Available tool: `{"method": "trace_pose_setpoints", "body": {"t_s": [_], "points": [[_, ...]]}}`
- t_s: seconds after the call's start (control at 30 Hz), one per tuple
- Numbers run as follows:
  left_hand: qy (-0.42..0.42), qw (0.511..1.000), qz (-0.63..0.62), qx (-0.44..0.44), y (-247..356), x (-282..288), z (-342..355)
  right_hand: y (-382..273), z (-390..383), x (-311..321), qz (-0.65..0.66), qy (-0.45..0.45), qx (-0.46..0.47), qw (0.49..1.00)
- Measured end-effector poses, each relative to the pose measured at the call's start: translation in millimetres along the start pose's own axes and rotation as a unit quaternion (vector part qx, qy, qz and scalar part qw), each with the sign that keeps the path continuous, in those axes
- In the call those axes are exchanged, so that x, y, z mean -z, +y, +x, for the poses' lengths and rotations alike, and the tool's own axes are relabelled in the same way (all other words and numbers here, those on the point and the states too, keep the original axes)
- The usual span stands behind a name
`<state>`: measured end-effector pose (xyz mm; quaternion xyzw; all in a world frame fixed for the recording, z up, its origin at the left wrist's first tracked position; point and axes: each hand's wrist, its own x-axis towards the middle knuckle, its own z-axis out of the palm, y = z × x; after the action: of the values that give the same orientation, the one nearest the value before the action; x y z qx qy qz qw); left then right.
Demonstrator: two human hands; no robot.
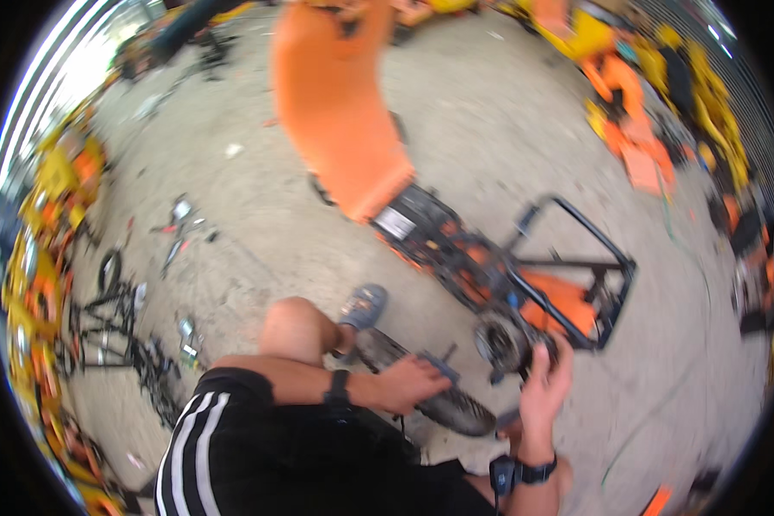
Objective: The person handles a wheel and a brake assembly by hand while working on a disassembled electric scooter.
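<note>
A black-tyred wheel [460,411] lies slantwise between my knees. Across it rests my left hand [408,384], its fingers bent over the tyre beside a dark blue-grey block [439,368] with a short rod. An orange-and-black vehicle frame [456,245] stretches away from me on the floor. At its near end is a round, dirty metal hub [500,338]. My right hand [549,387] is raised just right of the hub, thumb and fingers curled about a small dark part that blur hides.
A black tubular frame [600,232] juts out right of the hub. Loose tools [181,225] and a black bicycle-like frame [107,327] lie to the left. Yellow and orange body parts [47,267] line the walls. A thin green cable [701,284] curves over the concrete at right.
</note>
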<state>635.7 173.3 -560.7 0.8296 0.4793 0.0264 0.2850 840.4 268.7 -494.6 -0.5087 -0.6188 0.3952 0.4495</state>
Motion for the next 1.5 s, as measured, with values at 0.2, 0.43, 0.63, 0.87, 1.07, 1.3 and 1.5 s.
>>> {"method": "trace_pose_setpoints", "body": {"t_s": [0.2,0.43,0.63,0.87,1.07,1.3,1.5], "points": [[0.045,0.997,0.004,-0.061,7.1,-25.7,9.0,15.6,2.4,-15.8,-0.042,-0.034,-0.038,0.998],[0.013,0.998,0.016,-0.067,9.7,-33.4,16.1,38.5,5.7,-25.2,-0.076,-0.041,-0.002,0.996],[-0.004,0.999,0.030,-0.036,-3.1,-24.5,18.0,52.7,4.4,-16.2,-0.039,-0.071,0.005,0.997],[0.024,0.999,0.011,-0.026,-3.3,-25.1,9.1,46.4,-1.1,-14.4,-0.061,-0.065,-0.035,0.995],[0.065,0.994,0.061,-0.067,-4.1,-27.1,16.6,57.6,2.9,-7.5,-0.075,-0.059,0.062,0.994],[0.094,0.990,0.078,-0.063,10.4,-1.6,-18.5,52.2,1.5,-15.7,-0.117,-0.072,-0.012,0.991],[0.045,0.992,0.091,-0.079,9.8,-5.3,-9.2,74.8,2.4,-10.9,-0.068,-0.139,-0.095,0.983]]}}
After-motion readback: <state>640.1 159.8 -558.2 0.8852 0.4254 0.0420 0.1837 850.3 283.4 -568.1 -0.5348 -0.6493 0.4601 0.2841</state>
